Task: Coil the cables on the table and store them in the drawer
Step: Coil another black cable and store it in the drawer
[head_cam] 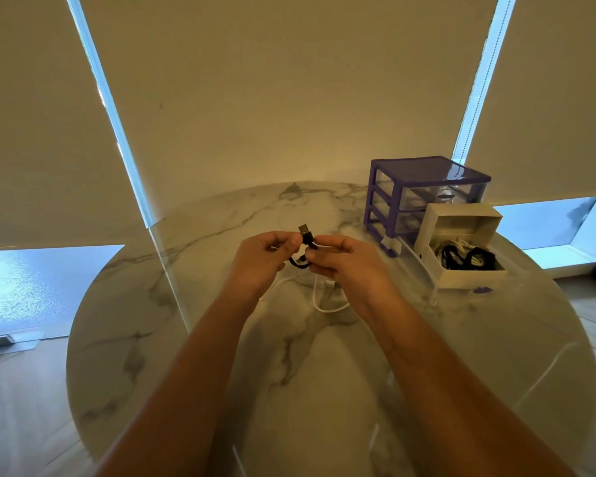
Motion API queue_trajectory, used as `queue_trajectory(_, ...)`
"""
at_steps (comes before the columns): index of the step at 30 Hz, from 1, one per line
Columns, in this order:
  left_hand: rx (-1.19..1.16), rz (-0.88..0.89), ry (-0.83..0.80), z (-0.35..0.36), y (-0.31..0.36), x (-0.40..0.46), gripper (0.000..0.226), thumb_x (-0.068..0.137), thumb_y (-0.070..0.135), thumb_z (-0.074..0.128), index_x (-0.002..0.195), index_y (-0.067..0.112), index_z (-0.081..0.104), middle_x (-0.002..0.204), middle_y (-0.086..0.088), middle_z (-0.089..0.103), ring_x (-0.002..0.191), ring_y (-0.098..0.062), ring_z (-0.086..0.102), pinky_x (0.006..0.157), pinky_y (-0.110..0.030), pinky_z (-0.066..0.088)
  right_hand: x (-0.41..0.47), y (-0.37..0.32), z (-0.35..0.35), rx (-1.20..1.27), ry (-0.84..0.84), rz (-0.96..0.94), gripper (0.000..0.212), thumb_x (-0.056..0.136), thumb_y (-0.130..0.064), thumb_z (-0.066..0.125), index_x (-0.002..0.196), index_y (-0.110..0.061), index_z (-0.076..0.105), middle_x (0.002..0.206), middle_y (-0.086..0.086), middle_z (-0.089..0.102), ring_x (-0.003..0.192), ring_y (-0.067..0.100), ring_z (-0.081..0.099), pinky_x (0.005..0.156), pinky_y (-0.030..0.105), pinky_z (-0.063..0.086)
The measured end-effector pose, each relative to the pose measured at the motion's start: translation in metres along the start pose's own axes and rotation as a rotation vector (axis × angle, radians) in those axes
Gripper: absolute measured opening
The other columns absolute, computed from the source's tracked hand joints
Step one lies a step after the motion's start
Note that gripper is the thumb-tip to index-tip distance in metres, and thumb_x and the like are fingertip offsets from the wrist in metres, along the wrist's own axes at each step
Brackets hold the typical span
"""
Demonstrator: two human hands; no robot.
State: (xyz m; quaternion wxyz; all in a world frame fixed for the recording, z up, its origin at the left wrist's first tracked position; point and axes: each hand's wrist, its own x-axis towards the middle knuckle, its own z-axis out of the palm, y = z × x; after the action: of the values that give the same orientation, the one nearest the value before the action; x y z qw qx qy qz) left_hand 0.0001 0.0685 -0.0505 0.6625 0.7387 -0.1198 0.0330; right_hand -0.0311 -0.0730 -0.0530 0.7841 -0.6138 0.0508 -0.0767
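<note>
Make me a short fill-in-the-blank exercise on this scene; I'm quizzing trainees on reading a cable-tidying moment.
1. Both hands hold a short cable whose colour is ____.
2. The cable lying on the marble table under the hands is ____.
3. The frame of the small drawer unit is ____.
4. The white drawer stands pulled ____.

Answers: black; white; purple; open

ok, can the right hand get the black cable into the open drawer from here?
Probably yes: the right hand has nothing between it and the open drawer, whose top is uncovered. Both hands hold the black cable.
</note>
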Motion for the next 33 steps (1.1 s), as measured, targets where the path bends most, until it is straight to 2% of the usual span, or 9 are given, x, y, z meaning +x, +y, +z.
queue_trajectory(3,-0.009,0.025,0.005,-0.001,0.0,0.001,0.009,0.09,0.027,0.065,0.086,0.033,0.07,0.078,0.014,0.069,0.074,0.003,0.06,0.064,-0.011,0.046,-0.001,-0.001,0.001,0.085,-0.037,0.054,0.032,0.081,0.005,0.068,0.112,-0.001,0.061,0.099,0.017,0.07,0.083,0.022,0.07,0.076,0.028,0.058)
queue_trajectory(6,-0.025,0.057,0.021,-0.001,0.001,0.001,0.01,0.09,0.023,0.065,0.086,0.03,0.071,0.074,0.015,0.069,0.067,0.009,0.06,0.06,-0.008,0.047,-0.002,-0.004,0.0,0.055,-0.115,0.152,0.029,0.084,-0.004,0.068,0.113,-0.007,0.064,0.103,0.013,0.072,0.088,0.02,0.069,0.083,0.037,0.055)
queue_trajectory(9,-0.059,0.076,0.044,0.0,0.002,0.0,0.008,0.09,0.018,0.065,0.091,0.02,0.073,0.074,0.01,0.069,0.065,0.006,0.063,0.061,-0.009,0.049,-0.003,-0.007,0.0,0.035,-0.192,0.229,0.03,0.087,-0.009,0.065,0.117,-0.011,0.062,0.1,0.009,0.071,0.084,0.017,0.066,0.081,0.041,0.055)
queue_trajectory(13,-0.028,0.061,0.01,0.001,0.0,-0.001,0.008,0.09,0.02,0.065,0.088,0.024,0.072,0.074,0.01,0.069,0.063,0.002,0.063,0.064,-0.012,0.051,-0.006,-0.007,0.004,0.101,-0.234,0.259,0.031,0.094,-0.005,0.055,0.124,-0.003,0.051,0.096,0.016,0.063,0.075,0.027,0.068,0.078,0.048,0.058)
queue_trajectory(19,-0.069,-0.041,-0.134,0.003,0.002,-0.002,0.011,0.091,0.023,0.064,0.089,0.021,0.074,0.079,0.009,0.073,0.074,-0.001,0.068,0.067,-0.016,0.054,-0.006,-0.006,0.002,0.02,-0.15,0.183,0.031,0.092,0.003,0.056,0.122,0.005,0.05,0.091,0.023,0.063,0.064,0.025,0.066,0.059,0.033,0.059)
queue_trajectory(25,-0.088,-0.095,-0.074,0.002,0.005,-0.003,0.02,0.083,0.027,0.073,0.093,0.01,0.076,0.081,0.002,0.074,0.075,-0.008,0.071,0.065,-0.017,0.054,-0.004,-0.003,0.006,-0.249,-0.043,0.031,0.03,0.089,-0.005,0.064,0.117,0.002,0.054,0.101,0.022,0.065,0.057,0.018,0.062,0.051,0.024,0.054)
queue_trajectory(30,-0.112,-0.119,0.025,0.0,0.007,-0.003,0.016,0.082,0.026,0.075,0.088,0.011,0.076,0.081,0.001,0.072,0.065,-0.003,0.069,0.061,-0.016,0.054,-0.008,0.002,0.011,-0.542,0.033,-0.216,0.02,0.087,-0.01,0.067,0.102,-0.019,0.057,0.092,-0.002,0.062,0.063,0.014,0.063,0.05,0.016,0.05)
queue_trajectory(33,-0.199,-0.174,0.043,-0.002,0.008,-0.003,0.019,0.08,0.028,0.076,0.088,0.01,0.076,0.079,-0.001,0.068,0.067,-0.008,0.065,0.064,-0.018,0.055,-0.007,0.004,0.013,-0.629,0.053,-0.301,0.023,0.088,-0.013,0.067,0.102,-0.028,0.055,0.093,-0.006,0.063,0.071,0.013,0.064,0.059,0.021,0.054)
